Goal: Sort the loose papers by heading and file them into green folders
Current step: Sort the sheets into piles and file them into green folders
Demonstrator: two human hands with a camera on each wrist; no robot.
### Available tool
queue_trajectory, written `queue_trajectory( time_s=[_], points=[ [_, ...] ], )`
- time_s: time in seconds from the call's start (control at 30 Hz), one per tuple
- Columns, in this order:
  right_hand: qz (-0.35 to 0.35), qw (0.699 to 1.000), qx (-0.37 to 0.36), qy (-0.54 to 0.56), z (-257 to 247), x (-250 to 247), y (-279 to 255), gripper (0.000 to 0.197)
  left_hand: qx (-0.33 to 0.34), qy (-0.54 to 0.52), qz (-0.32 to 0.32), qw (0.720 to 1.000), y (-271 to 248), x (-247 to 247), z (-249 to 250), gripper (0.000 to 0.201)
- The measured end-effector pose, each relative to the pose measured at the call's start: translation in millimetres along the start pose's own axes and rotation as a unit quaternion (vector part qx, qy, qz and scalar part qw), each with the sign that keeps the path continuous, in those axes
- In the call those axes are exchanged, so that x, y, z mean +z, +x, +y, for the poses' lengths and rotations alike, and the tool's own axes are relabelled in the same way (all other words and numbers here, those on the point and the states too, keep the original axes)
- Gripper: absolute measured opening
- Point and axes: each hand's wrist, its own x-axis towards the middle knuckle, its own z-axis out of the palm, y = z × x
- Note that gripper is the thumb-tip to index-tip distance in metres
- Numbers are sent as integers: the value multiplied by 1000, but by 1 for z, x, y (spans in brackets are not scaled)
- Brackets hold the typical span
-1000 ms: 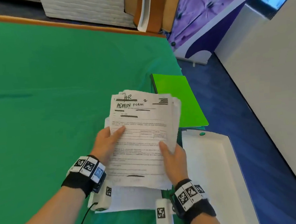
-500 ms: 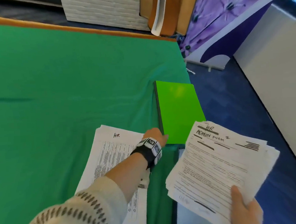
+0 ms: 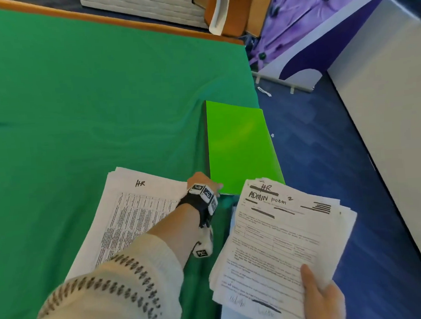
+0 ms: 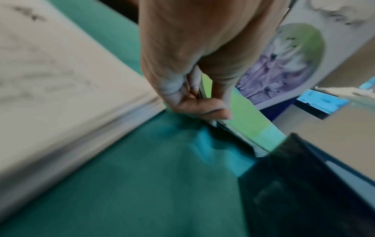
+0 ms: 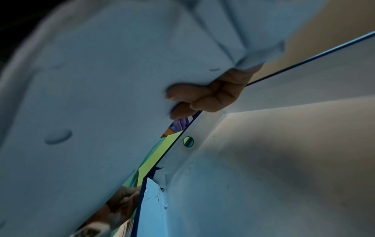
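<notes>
A bright green folder [image 3: 238, 145] lies at the right edge of the green-covered table [image 3: 76, 106]. My left hand [image 3: 203, 182] is at its near left corner, thumb and fingers pinching the folder's edge [image 4: 239, 115]. To its left a stack of papers headed "HR" [image 3: 138, 209] lies flat on the cloth. My right hand [image 3: 321, 298] holds a second stack headed "ADMIN FORM" [image 3: 279, 239] off the table's right side, thumb on top; in the right wrist view fingers [image 5: 202, 97] curl under that stack's pale underside [image 5: 101, 96].
A white tray [image 5: 263, 160] sits below the held stack, near the table's right edge. Blue floor [image 3: 329, 163] and a white wall panel [image 3: 401, 121] lie to the right. Brown boards [image 3: 233, 5] and a purple flowered panel [image 3: 306, 10] stand beyond the far table edge.
A second ago both hands held the stack over the table. Since then the right hand carried it rightward alone, and the left hand reached to the folder's near corner, where it stays.
</notes>
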Motion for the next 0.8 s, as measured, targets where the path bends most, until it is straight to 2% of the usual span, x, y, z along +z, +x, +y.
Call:
queue_trajectory(
  time_s=[0.07,0.13,0.2,0.23,0.33,0.43,0.47,0.5,0.57,0.63,0.67,0.73,0.8],
  points=[
    [-9,1000,13,-4,-5,0,-1,25,23,-8,16,1000,-7,-19,-6,39],
    [-17,1000,12,-9,-5,0,-2,27,43,6,33,998,-10,-41,-19,45],
    [-12,1000,6,-9,-6,0,-3,28,60,96,36,993,-18,-63,-34,45],
    [-11,1000,7,-6,-7,1,-2,27,57,134,43,988,-23,-74,-42,45],
    [-8,1000,17,2,-6,4,-1,26,12,142,77,987,-33,-110,-74,56],
    [-16,1000,8,-2,-1,9,-1,34,-62,196,170,964,-34,-126,-98,49],
    [-20,1000,6,0,-1,11,-1,36,-91,229,220,944,-36,-123,-101,51],
    [-21,1000,7,5,-4,13,-3,35,-96,253,265,926,-39,-118,-99,64],
    [-18,1000,0,16,-9,17,-7,30,3,238,297,925,-43,-98,-86,88],
    [-18,999,-7,27,-17,20,-12,35,86,217,248,940,-40,-72,-68,100],
    [-22,999,-6,37,-21,21,-15,39,84,229,211,947,-36,-59,-61,108],
    [-31,998,4,58,-28,20,-19,43,33,274,143,950,-28,-33,-49,125],
    [-39,996,11,74,-37,18,-24,41,-16,295,110,949,-20,-12,-42,137]
  ],
)
